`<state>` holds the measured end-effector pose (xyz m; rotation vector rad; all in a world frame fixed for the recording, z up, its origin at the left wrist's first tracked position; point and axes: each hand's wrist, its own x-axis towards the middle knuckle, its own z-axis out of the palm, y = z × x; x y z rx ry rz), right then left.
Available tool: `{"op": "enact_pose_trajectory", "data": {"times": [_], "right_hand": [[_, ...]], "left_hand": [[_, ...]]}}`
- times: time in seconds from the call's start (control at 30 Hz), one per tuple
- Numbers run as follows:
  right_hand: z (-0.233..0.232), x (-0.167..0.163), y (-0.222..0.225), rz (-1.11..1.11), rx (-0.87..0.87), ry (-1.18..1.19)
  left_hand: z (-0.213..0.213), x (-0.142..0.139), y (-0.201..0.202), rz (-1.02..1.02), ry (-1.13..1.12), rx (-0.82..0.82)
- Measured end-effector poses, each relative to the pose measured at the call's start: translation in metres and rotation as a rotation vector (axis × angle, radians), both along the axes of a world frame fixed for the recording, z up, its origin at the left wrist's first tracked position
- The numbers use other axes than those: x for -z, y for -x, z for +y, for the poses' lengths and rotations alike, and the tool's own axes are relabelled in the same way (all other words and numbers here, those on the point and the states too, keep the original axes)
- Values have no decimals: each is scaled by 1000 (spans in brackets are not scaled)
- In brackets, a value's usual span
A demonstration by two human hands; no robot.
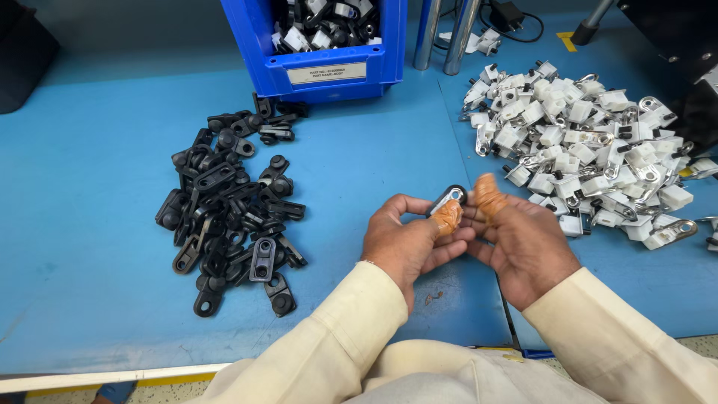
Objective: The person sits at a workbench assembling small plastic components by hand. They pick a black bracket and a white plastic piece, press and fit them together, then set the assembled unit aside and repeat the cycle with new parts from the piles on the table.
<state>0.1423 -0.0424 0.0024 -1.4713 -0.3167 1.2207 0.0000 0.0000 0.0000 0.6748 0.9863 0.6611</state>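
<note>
Hands meet just above the near edge of the blue table [97, 224], both curled shut around one small part. The left hand [410, 241] and the right hand [523, 247] pinch a black clip with a metal loop [449, 199] between thumbs and forefingers, and each thumb wears an orange-brown finger cot. The clip sticks up between the two thumbs, its loop end tilted toward the upper right. Cream sleeves [336, 329] run back from both wrists.

Left of the hands, well apart, lies a loose heap of black plastic clips [224, 217]. Right of the hands, near the right thumb, spreads a larger heap of white blocks with metal loops [591, 150]. Beyond, at the far side, stands a blue bin [329, 71] holding mixed black and white parts, with two metal posts [445, 34] just beside it.
</note>
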Motion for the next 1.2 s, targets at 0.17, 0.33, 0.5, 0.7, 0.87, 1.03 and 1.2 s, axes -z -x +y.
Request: {"op": "enact_pose_trajectory", "data": {"times": [0.17,0.33,0.5,0.7,0.87,1.03,1.2], "right_hand": [[4,28,-6,-201,-17,-95],[9,28,-4,49,136,-1],[6,19,-5,81,31,5],[11,15,7,-132,22,-52],[2,-4,-1,-160,-170,-46],[14,-7,-1,-152,-158,-98],[20,-4,-7,-37,-146,-6]], "left_hand": [[-6,-10,-9,59,-37,-47],[-6,-14,-12,186,-163,-91],[3,-14,-3,24,9,-68],[-3,-10,-10,128,-138,-124],[3,-10,-9,190,-180,-112],[7,-16,9,394,-422,43],[-4,-14,19,379,-455,-44]]}}
